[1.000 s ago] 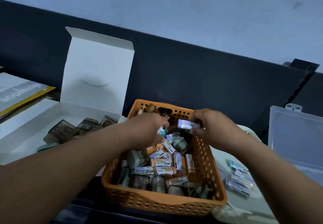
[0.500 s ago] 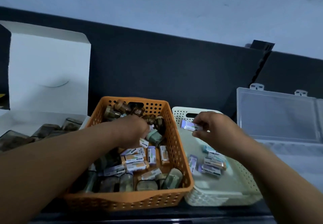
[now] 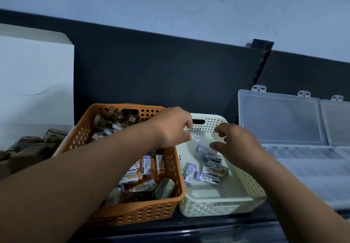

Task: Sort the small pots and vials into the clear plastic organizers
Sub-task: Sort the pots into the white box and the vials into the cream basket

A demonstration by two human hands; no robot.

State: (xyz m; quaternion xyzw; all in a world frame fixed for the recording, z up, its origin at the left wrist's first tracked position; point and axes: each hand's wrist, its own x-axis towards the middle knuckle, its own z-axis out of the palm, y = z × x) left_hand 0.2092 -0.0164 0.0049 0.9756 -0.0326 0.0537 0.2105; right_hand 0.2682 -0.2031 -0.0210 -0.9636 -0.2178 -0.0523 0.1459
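Left hand point(image 3: 170, 129) pinches vial point(image 3: 195, 137) over cream basket point(image 3: 208, 207), long axis near level, pointing right; right hand point(image 3: 234, 144) loose, empty.

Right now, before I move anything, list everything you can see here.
orange basket: one, orange, centre left
mixed vials: many, assorted labels, inside the orange basket
cream basket: one, cream, right beside the orange basket
labelled vials: several, purple and white, lying in the cream basket
organizers: two, clear, lids up, far right
cardboard box: one, white, lid up, far left
dark pots: several, brown, left of the orange basket
left hand: one, where the baskets meet, grip pinching a small vial
right hand: one, over the cream basket, nothing seen held
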